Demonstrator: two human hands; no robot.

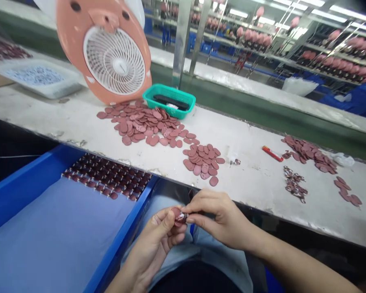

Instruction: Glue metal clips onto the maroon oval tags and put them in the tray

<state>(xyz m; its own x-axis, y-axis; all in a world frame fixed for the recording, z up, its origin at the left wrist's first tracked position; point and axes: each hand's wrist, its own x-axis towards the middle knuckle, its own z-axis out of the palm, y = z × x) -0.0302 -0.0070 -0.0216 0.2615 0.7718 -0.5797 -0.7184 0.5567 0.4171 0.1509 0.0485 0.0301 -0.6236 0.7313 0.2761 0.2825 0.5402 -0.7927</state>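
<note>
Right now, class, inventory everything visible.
bench: one, pale, centre
fan: one, orange, back
tray: one, white, left
basket: one, green, by fan
discs: many, reddish, bench
tool: one, red, right
plastic: one, whitish, bench right
small parts: several, brown, right
bin: one, blue, lower left
rowed pieces: many, maroon, bin
racked items: many, pink, background
held piece: one, reddish, centre
trousers: pair, pale blue, bottom
left hand: one, bare, holding piece
right hand: one, bare, pinching piece

Fan (116, 61): top cut off.
Red piece (176, 213) down-right of fan: fingers (168, 221) hide some.
Pink things (258, 37) right of fan: too blurry.
</note>
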